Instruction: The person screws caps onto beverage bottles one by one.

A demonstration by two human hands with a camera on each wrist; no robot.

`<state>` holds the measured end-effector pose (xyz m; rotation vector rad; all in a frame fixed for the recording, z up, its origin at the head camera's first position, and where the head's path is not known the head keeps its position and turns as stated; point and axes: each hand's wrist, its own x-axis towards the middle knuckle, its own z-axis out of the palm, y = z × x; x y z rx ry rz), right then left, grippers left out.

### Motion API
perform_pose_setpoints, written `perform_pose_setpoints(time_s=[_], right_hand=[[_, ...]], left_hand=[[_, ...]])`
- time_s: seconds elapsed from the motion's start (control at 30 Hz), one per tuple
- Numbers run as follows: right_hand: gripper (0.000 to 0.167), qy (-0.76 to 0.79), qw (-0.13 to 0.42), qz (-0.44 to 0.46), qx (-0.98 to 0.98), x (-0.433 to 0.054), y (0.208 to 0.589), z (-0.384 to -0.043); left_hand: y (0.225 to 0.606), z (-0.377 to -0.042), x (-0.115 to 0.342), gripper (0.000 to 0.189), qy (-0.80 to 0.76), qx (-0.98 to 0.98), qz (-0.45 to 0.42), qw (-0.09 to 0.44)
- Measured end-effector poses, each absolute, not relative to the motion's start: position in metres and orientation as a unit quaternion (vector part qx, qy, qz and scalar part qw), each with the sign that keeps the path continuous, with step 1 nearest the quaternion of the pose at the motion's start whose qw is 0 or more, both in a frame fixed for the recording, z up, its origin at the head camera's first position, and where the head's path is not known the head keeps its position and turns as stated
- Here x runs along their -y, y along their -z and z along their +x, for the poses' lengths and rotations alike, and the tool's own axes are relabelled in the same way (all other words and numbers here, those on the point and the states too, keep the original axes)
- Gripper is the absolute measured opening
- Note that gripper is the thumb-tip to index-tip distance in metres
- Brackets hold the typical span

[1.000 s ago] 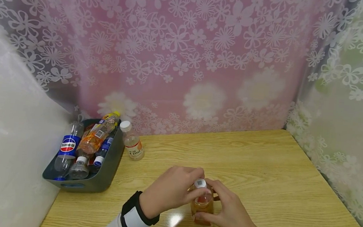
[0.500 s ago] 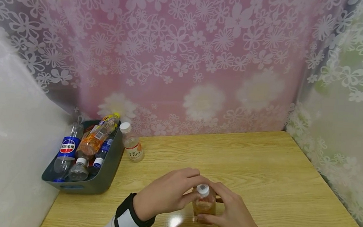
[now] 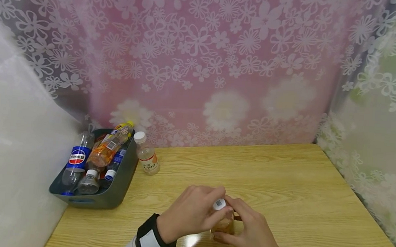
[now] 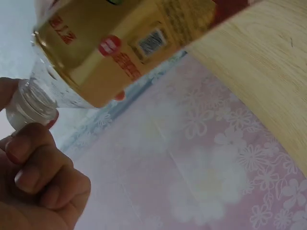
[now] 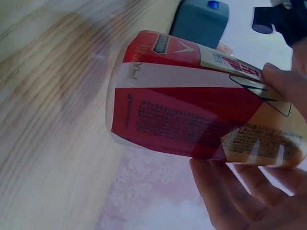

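Note:
A clear plastic bottle (image 3: 224,228) with a gold and red label stands low in the middle of the head view, between the two hands. My left hand (image 3: 193,211) pinches its white cap (image 3: 219,204) between thumb and index finger. In the left wrist view, the other fingers curl beneath the cap (image 4: 31,108). My right hand (image 3: 254,230) grips the bottle's body, thumb on the near side and fingers round the far side. The red lower part of the label (image 5: 177,105) fills much of the right wrist view.
At the left of the wooden table (image 3: 283,183), a grey-green bin (image 3: 125,183) holds several plastic bottles, including a blue-labelled one (image 3: 78,157) and one with orange contents (image 3: 108,148). Another white-capped bottle (image 3: 146,154) stands upright beside the bin. Flowered curtains (image 3: 205,63) enclose the table.
My left hand's fingers first swung over the cap towards the right hand, then drew back, the wrist shifting left and returning right. The right hand keeps its grip on the bottle.

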<state>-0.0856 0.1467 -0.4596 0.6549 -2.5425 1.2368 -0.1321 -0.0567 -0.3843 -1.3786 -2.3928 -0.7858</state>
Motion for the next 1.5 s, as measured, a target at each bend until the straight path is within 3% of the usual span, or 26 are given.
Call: perform_pose_setpoints(time_s=[0.3, 0.5, 0.77, 0.97, 1.17, 1.37, 1.5], right_hand=[[0.064, -0.465, 0.071, 0.326, 0.82, -0.158, 0.459, -0.092], [0.062, -0.471, 0.011, 0.342, 0.813, -0.166, 0.459, -0.095], [0.084, -0.441, 0.111, 0.311, 0.835, -0.156, 0.457, -0.09], [0.081, -0.419, 0.131, 0.276, 0.855, -0.15, 0.456, -0.089], [0.065, -0.448, 0.089, 0.308, 0.835, -0.156, 0.457, -0.092], [0.06, -0.473, 0.014, 0.333, 0.816, -0.166, 0.46, -0.095], [0.064, -0.48, -0.006, 0.337, 0.81, -0.168, 0.46, -0.095]], left_hand=[[0.378, -0.136, 0.064, 0.011, 0.248, 0.77, -0.58, 0.093], [0.373, -0.134, 0.068, 0.009, 0.245, 0.76, -0.601, 0.035], [0.373, -0.131, 0.068, 0.029, 0.244, 0.832, -0.492, 0.078], [0.375, -0.129, 0.064, 0.022, 0.233, 0.826, -0.501, 0.113], [0.374, -0.132, 0.066, 0.01, 0.218, 0.79, -0.564, 0.1], [0.372, -0.13, 0.069, 0.011, 0.184, 0.768, -0.61, 0.072], [0.371, -0.132, 0.072, 0.015, 0.189, 0.768, -0.609, 0.056]])
